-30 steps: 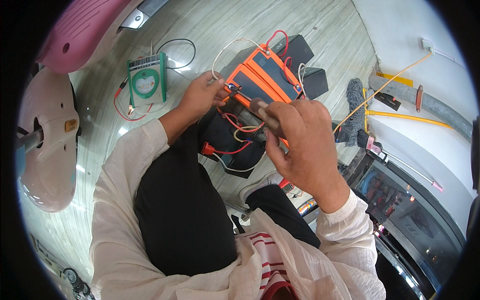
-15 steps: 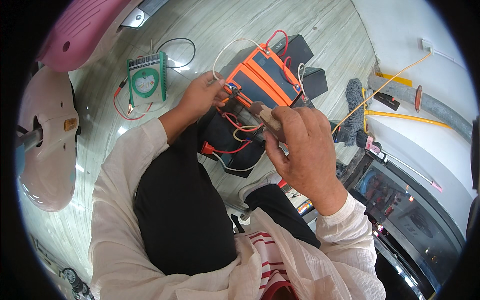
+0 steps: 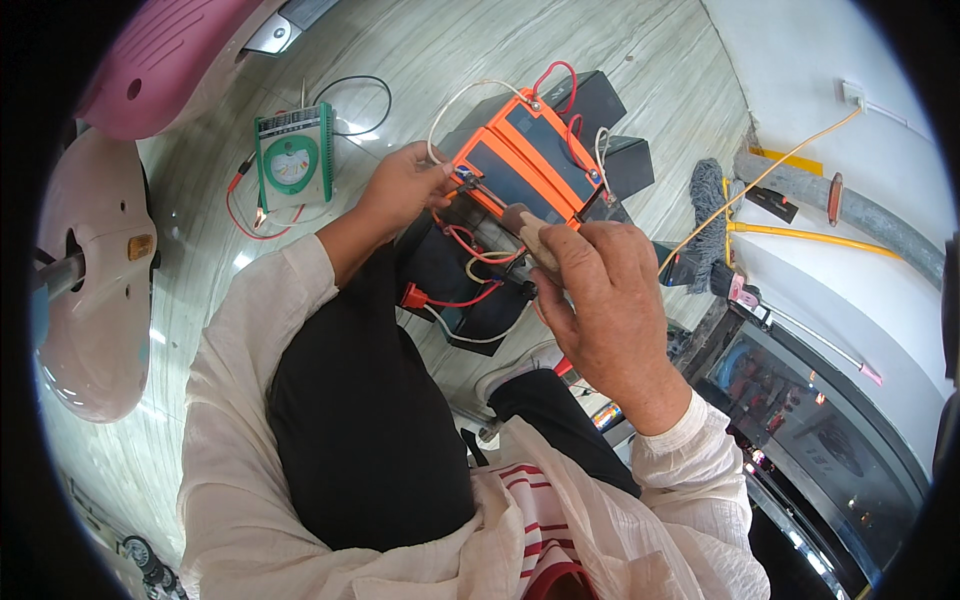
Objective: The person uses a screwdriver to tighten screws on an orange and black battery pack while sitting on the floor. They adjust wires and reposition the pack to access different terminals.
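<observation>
Your right hand [image 3: 618, 312] grips the screwdriver [image 3: 532, 236], angled toward the left corner of the orange-topped batteries [image 3: 522, 148] just beyond. Your left hand [image 3: 402, 188] curls at that corner; whether it pinches anything, you can't tell.

From the battery pair [image 3: 525, 158], the dial meter [image 3: 293, 165] lies on the floor [image 3: 400, 45] at nine o'clock, the wired block [image 3: 430, 270] at seven. The mop [image 3: 706, 225] lies at four o'clock, the wall socket [image 3: 853, 93] near three.
</observation>
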Demonstrator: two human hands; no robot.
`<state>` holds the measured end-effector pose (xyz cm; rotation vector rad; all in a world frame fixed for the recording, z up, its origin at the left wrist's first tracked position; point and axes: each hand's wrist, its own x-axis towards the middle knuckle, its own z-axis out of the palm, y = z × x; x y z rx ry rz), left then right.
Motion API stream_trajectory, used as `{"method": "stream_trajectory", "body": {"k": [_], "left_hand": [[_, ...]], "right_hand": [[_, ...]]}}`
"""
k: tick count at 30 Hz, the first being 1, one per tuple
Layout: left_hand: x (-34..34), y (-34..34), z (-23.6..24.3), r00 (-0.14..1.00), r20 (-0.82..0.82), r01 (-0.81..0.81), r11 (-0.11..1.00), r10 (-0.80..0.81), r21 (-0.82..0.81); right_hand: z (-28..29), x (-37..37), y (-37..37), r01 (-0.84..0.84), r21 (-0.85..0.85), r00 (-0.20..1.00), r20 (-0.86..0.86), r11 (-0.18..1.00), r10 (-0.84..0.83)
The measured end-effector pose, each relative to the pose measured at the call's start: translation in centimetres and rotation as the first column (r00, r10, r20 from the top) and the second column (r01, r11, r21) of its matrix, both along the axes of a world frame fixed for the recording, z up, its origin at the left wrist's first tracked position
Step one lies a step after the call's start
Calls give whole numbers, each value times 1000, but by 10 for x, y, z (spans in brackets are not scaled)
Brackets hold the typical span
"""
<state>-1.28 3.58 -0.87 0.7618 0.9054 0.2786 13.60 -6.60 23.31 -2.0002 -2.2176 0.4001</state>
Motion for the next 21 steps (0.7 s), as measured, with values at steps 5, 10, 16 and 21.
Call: {"method": "stream_trajectory", "body": {"k": [5, 10, 16, 21], "left_hand": [[0, 0, -2, 1000, 15, 5, 1000, -5, -5], [-1, -2, -1, 999, 33, 0, 1000, 1, -19], [-2, -1, -1, 999, 34, 5, 1000, -5, -14], [0, -1, 0, 1000, 19, -9, 1000, 9, -8]], "right_hand": [[-1, 0, -2, -19, -5, 1000, 7, 1000, 19], [1, -2, -5, -22, -21, 1000, -11, 1000, 22], [1, -4, -5, -21, -24, 1000, -16, 999, 20], [0, -3, -2, -25, -20, 999, -28, 999, 25]]}}
